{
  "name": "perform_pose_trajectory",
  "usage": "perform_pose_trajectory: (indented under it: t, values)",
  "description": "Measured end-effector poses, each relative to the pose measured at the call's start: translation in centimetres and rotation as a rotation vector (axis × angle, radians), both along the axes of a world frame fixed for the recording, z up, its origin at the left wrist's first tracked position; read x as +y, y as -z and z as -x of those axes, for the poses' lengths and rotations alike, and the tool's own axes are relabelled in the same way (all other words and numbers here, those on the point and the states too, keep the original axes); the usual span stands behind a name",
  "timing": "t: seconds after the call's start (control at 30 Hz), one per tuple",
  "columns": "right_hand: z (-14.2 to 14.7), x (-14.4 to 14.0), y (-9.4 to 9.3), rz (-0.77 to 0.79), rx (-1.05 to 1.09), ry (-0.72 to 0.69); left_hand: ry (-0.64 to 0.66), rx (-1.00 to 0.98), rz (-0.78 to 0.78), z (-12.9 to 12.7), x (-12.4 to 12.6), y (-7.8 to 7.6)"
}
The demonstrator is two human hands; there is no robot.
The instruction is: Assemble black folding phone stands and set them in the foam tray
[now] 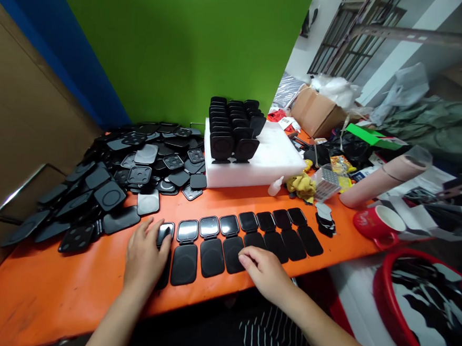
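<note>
A white foam block [271, 157] carrying upright black stands [234, 126] sits well beyond the fingers. Further right lie a crumpled yellow cloth [302, 184], a red ceramic mug [380, 224] and a brown cardboard box [316, 113].

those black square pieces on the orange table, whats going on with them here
A person sits at the orange table with a row of hinged black pieces laid open along the near edge. The left hand rests on the piece at the left end of the row; the right hand touches one near the middle. A loose pile of black parts lies to the left, and finished-looking ones stand in rows on a white foam block behind. A red mug sits to the right.
</note>
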State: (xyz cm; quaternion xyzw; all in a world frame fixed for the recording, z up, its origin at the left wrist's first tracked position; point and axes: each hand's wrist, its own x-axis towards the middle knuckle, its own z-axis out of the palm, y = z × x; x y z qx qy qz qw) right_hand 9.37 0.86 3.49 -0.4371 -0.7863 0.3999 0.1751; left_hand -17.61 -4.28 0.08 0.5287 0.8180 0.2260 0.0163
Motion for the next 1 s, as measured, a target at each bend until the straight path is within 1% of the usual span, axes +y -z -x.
perform_pose_trajectory:
  t: [0.07,0.13,0.17,0.23,0.3,0.37,0.5,0.57,0.63,0.73,0.8,0.87,0.93,1.0]
  values:
    - [-0.2,0.1,0.2,-0.1,-0.047,-0.005,0.199,0.054,-0.01,-1.5,-0.2,-0.2]
    - [0.0,0.3,0.5,-0.188,-0.092,-0.014,0.412,0.095,0.029,-3.3,-0.3,-0.1]
    - [0.2,0.4,0.7,-0.231,-0.106,-0.028,0.482,0.112,0.059,-4.2,-0.2,0.0]
    - [0.7,0.5,0.9,-0.324,-0.124,-0.07,0.547,0.134,0.113,-5.7,0.0,0.3]
    - [1.3,0.7,1.4,-0.418,-0.154,-0.097,0.561,0.141,0.144,-6.7,0.2,0.6]
    - [1.7,0.8,2.0,-0.478,-0.216,-0.104,0.58,0.144,0.16,-7.0,0.4,0.9]
    - [2.3,1.0,3.7,-0.489,-0.347,-0.116,0.61,0.148,0.178,-6.7,0.5,1.2]
    - [2.7,1.0,4.3,-0.482,-0.384,-0.108,0.615,0.148,0.171,-6.6,0.4,1.3]
    - [3.1,1.1,4.3,-0.468,-0.393,-0.095,0.616,0.157,0.163,-6.6,0.4,1.3]
    - [3.0,0.9,3.5,-0.433,-0.341,-0.071,0.616,0.181,0.161,-6.7,0.5,1.5]
    - [1.9,0.5,2.7,-0.4,-0.259,-0.046,0.619,0.193,0.162,-6.8,0.6,1.5]
    - [-0.3,0.1,2.2,-0.346,-0.153,0.018,0.616,0.2,0.157,-6.7,0.6,1.5]
    - [-3.3,-0.3,2.1,-0.267,-0.054,0.147,0.609,0.2,0.145,-6.6,0.6,1.6]
    - [-6.2,-0.4,2.2,-0.205,-0.006,0.304,0.598,0.191,0.12,-6.5,0.5,1.7]
